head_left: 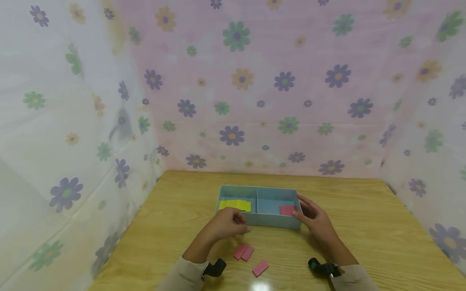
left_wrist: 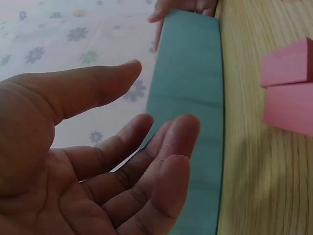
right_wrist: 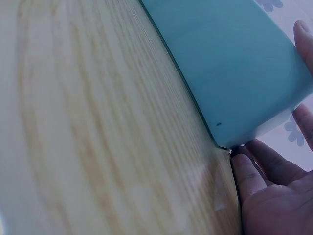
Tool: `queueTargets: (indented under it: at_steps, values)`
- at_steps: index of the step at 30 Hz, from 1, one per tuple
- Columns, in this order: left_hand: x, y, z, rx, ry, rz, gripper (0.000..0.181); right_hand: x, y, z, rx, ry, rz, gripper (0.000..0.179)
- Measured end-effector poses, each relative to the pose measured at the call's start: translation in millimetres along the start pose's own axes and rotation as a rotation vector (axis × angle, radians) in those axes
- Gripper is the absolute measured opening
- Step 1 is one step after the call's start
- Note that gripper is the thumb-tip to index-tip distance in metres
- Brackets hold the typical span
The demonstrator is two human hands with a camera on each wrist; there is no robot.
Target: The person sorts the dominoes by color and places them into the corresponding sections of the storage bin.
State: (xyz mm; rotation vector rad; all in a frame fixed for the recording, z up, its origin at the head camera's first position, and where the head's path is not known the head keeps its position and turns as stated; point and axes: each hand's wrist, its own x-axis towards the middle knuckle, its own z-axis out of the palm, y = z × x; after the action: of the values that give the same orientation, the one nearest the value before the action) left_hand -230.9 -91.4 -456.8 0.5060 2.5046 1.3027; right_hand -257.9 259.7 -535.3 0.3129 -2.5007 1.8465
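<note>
A light blue two-part box (head_left: 278, 221) stands on the table. Yellow rectangular pieces (head_left: 238, 205) lie in its left compartment, and pink pieces (head_left: 287, 210) sit in the right one, near its end. My left hand (head_left: 226, 224) is in front of the box's left half, fingers loosely bent; the left wrist view shows nothing between thumb and fingers (left_wrist: 168, 188). At the box's right end, my right hand (head_left: 320, 224) holds the corner, its thumb by the front rim and its fingers along the end wall. Some of those fingers (right_wrist: 274, 166) show low beside the box.
Two pink blocks (head_left: 243, 252) lie side by side on the wooden table (head_left: 174, 226), in front of the box. Another pink block (head_left: 260, 268) rests nearer the front, to their right. Flowered cloth (head_left: 262, 105) hangs behind and on both sides.
</note>
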Motion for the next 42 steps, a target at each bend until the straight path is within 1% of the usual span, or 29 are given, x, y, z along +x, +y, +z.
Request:
queueTargets:
  at_steps: [2,5,7,9,11,15,18,22,24,30,39,42]
  values:
    - [-1.3,-3.4,-1.6,0.012,-0.017,-0.008,0.023,0.8,-0.3,1.6,0.009,-0.006,0.002,0.070]
    - [-1.6,-7.1,-2.8,0.023,-0.060,-0.027,0.026,0.8,-0.7,2.7,0.019,-0.006,0.005,0.071]
    - [-1.2,-8.8,-2.4,0.016,-0.094,-0.044,0.027,0.0,-1.5,2.7,0.021,-0.004,0.006,0.071]
    - [-0.6,-10.2,-1.2,0.029,-0.116,-0.054,0.026,-0.7,-2.2,2.6,0.018,-0.002,0.006,0.071]
    - [0.0,-11.0,0.3,0.056,-0.128,-0.060,0.022,-1.0,-3.1,2.3,0.017,-0.004,0.004,0.071]
    - [1.2,-11.0,3.3,0.131,-0.133,-0.060,0.019,-0.3,-3.4,0.9,0.010,0.003,-0.004,0.070]
    - [1.4,-9.9,5.5,0.163,-0.127,-0.076,0.021,1.2,-2.4,-0.5,0.002,0.005,-0.013,0.069]
    - [0.5,-9.1,9.7,0.180,-0.106,-0.095,0.026,2.6,-1.4,-1.1,0.004,-0.004,-0.016,0.070]
    - [0.1,-9.2,12.1,0.194,-0.094,-0.090,0.029,2.4,-1.7,-0.8,0.010,-0.002,-0.013,0.070]
    - [0.3,-10.1,17.8,0.212,-0.074,-0.102,0.033,0.1,-4.3,0.8,0.005,0.004,-0.012,0.069]
    - [0.2,-11.2,22.2,0.189,-0.018,-0.082,0.032,0.8,-0.2,1.4,-0.012,0.008,0.001,0.071]
    - [0.8,-12.4,24.0,0.170,-0.002,-0.086,0.032,-0.5,0.9,1.7,-0.011,0.008,0.003,0.071]
